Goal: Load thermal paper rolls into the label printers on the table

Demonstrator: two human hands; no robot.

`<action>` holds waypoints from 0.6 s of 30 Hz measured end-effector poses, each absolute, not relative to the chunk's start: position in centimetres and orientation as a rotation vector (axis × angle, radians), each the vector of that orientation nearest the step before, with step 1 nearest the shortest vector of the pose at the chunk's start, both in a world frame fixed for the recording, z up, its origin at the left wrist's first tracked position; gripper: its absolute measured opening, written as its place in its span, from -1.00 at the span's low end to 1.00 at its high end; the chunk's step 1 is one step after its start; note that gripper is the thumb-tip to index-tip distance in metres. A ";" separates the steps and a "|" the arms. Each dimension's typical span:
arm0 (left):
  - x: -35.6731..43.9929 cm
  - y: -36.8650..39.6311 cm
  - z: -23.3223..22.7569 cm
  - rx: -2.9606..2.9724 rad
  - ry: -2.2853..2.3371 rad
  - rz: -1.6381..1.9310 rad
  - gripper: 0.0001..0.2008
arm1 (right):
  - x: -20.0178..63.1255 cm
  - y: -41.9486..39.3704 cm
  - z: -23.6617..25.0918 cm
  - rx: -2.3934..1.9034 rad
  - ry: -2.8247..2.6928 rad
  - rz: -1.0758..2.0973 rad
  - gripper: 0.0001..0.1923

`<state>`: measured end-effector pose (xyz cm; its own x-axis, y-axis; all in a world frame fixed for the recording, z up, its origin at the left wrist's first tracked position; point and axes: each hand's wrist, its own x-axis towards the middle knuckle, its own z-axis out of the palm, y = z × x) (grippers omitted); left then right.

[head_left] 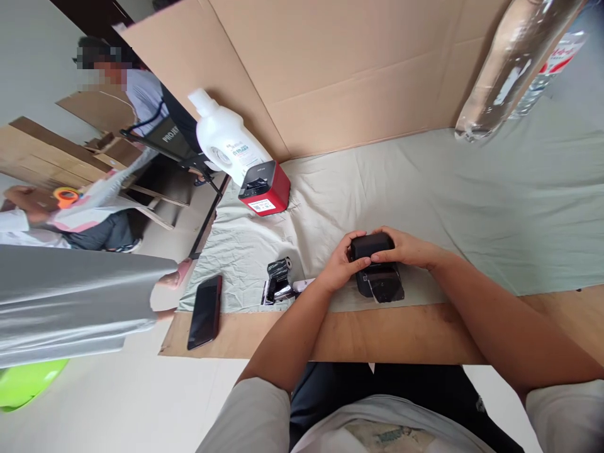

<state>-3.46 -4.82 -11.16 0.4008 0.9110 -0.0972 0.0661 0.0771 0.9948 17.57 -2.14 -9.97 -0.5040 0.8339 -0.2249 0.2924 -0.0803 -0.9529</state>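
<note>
A small black device (380, 280) with a lid sits on the pale green cloth (425, 189) near the table's front edge. My left hand (337, 267) grips its left side, thumb on the lid. My right hand (406, 247) rests over the lid from the right. Just left of my left hand lies a black roll-like part (278, 280) with a strip of white label (302, 285) beside it.
A red and black box-shaped printer (264, 189) and a white bottle (226, 138) stand at the back left. A black phone (206, 311) lies on the wooden table edge (401, 333). Cardboard (353, 69) walls the back. Clear bottles (509, 69) stand at the right. Other people (70, 296) are on the left.
</note>
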 end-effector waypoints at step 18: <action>-3.1 -3.7 -13.5 0.968 1.152 1.221 -0.27 | 16.5 -1.2 -10.8 -1.142 -1.058 1.802 -0.50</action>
